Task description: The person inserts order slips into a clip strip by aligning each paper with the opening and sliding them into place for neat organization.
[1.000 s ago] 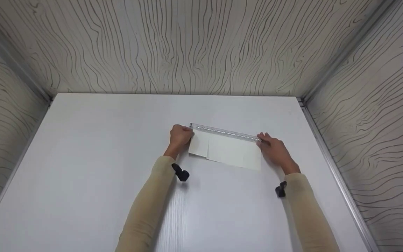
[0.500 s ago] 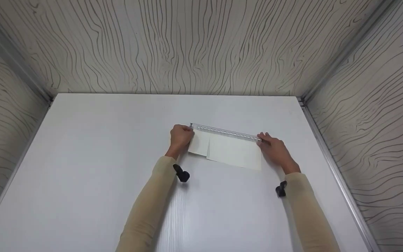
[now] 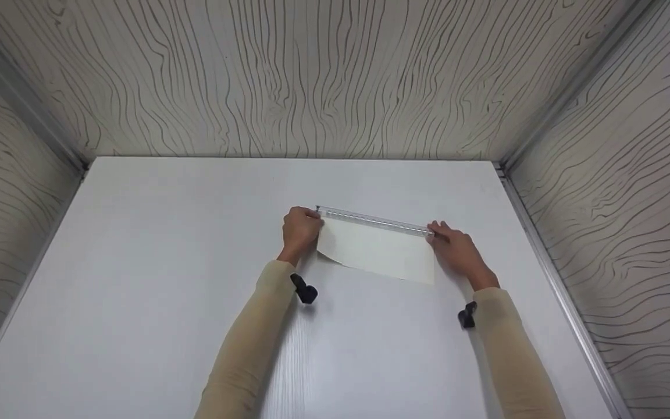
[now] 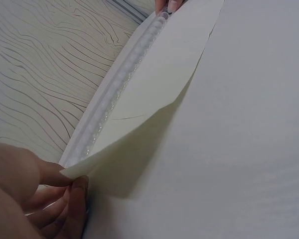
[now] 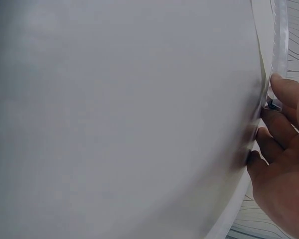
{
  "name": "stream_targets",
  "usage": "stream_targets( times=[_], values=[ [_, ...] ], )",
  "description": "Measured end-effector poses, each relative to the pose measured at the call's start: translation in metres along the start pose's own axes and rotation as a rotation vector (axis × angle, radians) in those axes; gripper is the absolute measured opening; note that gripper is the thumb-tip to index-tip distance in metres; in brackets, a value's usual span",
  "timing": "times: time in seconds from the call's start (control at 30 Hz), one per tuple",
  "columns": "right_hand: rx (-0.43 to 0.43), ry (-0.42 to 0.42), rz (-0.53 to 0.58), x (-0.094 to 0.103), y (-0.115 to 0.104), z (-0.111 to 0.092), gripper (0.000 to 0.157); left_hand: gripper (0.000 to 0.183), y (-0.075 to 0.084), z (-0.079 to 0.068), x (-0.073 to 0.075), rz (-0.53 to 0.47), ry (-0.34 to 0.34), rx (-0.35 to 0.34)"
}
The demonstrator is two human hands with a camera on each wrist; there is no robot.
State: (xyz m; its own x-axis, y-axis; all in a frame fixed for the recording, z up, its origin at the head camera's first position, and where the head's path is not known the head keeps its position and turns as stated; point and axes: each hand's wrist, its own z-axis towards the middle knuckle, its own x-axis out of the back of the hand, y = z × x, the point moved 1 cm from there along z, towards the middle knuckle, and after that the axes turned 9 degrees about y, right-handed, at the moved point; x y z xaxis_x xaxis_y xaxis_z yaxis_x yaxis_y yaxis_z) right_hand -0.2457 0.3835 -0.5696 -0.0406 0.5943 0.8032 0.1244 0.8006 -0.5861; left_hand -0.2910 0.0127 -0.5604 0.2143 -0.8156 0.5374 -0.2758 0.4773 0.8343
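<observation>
A pale cream sheet of paper [image 3: 384,253] lies along a clear plastic strip [image 3: 378,222] with a wavy inner edge, slanting down to the right over the white table. My left hand [image 3: 301,228] is at their left end. In the left wrist view, its thumb and fingers pinch the sheet's corner, and the near edge of the paper [image 4: 154,74] bows up off the table. A short crease shows on it. My right hand [image 3: 458,250] holds the strip's right end; the right wrist view shows its thumb on the strip [image 5: 280,45] and its fingers curled beneath.
The white table [image 3: 137,279] fills the space before me. A wood-grain patterned wall [image 3: 288,81] stands behind it, with similar panels and metal posts at both sides. A black wrist camera [image 3: 305,290] is worn on my left sleeve, another on my right.
The upright line that split off the left part of the paper is gone, and its lower left edge now curls up. My left wrist has shifted slightly right; my right hand stays put.
</observation>
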Motion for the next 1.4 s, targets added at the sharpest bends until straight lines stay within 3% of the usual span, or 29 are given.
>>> stream_targets(
  times=[0.27, 0.6, 1.4],
  values=[
    [0.028, 0.011, -0.003, 0.0, -0.001, -0.002, 0.052, 0.02, -0.002, 0.001, -0.001, 0.003, 0.015, -0.023],
    [0.048, 0.018, -0.006, 0.0, 0.0, -0.003, 0.052, 0.015, -0.006, -0.002, -0.002, 0.008, 0.044, -0.112],
    [0.02, -0.015, 0.011, 0.002, -0.001, -0.001, 0.06, 0.014, -0.011, -0.005, 0.003, 0.005, 0.072, -0.14]
  ],
)
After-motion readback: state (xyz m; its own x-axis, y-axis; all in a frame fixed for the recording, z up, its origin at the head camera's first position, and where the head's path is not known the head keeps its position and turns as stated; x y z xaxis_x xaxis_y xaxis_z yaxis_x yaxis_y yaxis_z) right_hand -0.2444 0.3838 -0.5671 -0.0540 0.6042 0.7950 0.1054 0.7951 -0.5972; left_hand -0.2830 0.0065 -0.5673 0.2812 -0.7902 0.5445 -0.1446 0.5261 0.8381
